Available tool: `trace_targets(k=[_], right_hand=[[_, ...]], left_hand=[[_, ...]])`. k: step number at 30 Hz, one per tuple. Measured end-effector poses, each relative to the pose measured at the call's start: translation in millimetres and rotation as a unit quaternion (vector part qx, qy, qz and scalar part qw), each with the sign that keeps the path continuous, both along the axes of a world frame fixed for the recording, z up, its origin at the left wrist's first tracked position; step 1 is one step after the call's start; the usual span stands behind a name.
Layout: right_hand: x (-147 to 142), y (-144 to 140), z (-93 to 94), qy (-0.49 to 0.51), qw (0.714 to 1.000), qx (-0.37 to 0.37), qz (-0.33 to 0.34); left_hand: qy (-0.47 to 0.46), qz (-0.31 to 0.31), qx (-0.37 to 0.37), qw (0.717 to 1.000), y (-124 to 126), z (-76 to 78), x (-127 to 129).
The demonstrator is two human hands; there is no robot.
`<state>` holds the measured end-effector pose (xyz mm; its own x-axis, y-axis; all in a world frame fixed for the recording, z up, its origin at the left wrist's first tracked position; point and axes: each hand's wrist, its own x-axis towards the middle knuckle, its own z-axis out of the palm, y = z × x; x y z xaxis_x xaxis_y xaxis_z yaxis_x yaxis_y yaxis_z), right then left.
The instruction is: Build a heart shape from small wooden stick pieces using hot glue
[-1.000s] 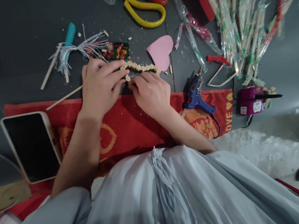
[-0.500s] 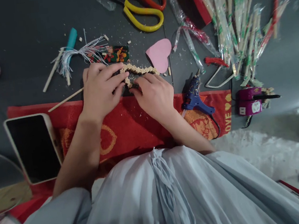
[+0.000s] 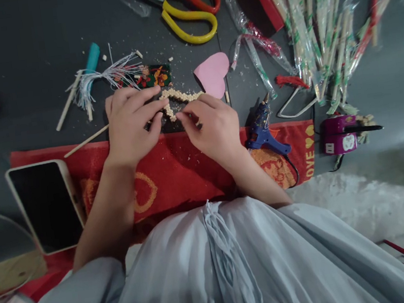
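My left hand (image 3: 128, 126) lies flat with its fingers pressing on a dark piece edged with a row of small cream wooden bits (image 3: 180, 96). Just to its right, my right hand (image 3: 211, 126) pinches something small at the fingertips, close to the lower end of that row; what it pinches is too small to make out. Both hands rest at the far edge of a red towel (image 3: 174, 170) with gold hearts. A pink foam heart (image 3: 213, 73) sits just beyond my right hand.
A blue glue gun (image 3: 264, 128) lies right of my right hand. A phone (image 3: 47, 206) rests on the towel's left end. Red and yellow scissors (image 3: 187, 9), a tassel on a stick (image 3: 103, 77), a floral fabric scrap (image 3: 153, 75), wrapped chopsticks (image 3: 319, 26) and a purple plug adapter (image 3: 339, 136) surround them.
My right hand has lifted a little off the beaded piece and its fingertips now pinch together. The left hand stays pressed on the piece. The view shifted slightly.
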<state>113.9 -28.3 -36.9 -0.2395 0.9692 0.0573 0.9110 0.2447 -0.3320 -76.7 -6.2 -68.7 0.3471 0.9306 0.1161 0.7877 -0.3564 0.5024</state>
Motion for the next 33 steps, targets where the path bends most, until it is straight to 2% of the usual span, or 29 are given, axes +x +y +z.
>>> trace_targets(k=[5, 11, 17, 22, 29, 33], right_hand=[[27, 2, 12.5, 0.032, 0.999, -0.028, -0.021], [50, 4, 21.5, 0.054, 0.995, -0.055, -0.063], [62, 11, 16.8, 0.070, 0.989, -0.045, -0.123], [70, 17, 14.4, 0.051, 0.985, -0.060, -0.151], [82, 16, 15.8, 0.045, 0.988, -0.113, -0.099], [75, 13, 14.8, 0.022, 0.989, -0.128, -0.067]], left_hand=[[-0.060, 0.048, -0.001, 0.997, 2, 2.6, -5], [-0.094, 0.072, 0.019, 0.993, 4, -5.6, -5], [-0.068, 0.078, 0.018, 0.994, 3, -1.9, -3], [-0.039, 0.047, -0.001, 0.998, 2, 4.9, -1], [0.002, 0.024, -0.059, 0.998, 4, 7.3, 4], [0.010, 0.023, -0.060, 0.998, 4, 9.3, 7]])
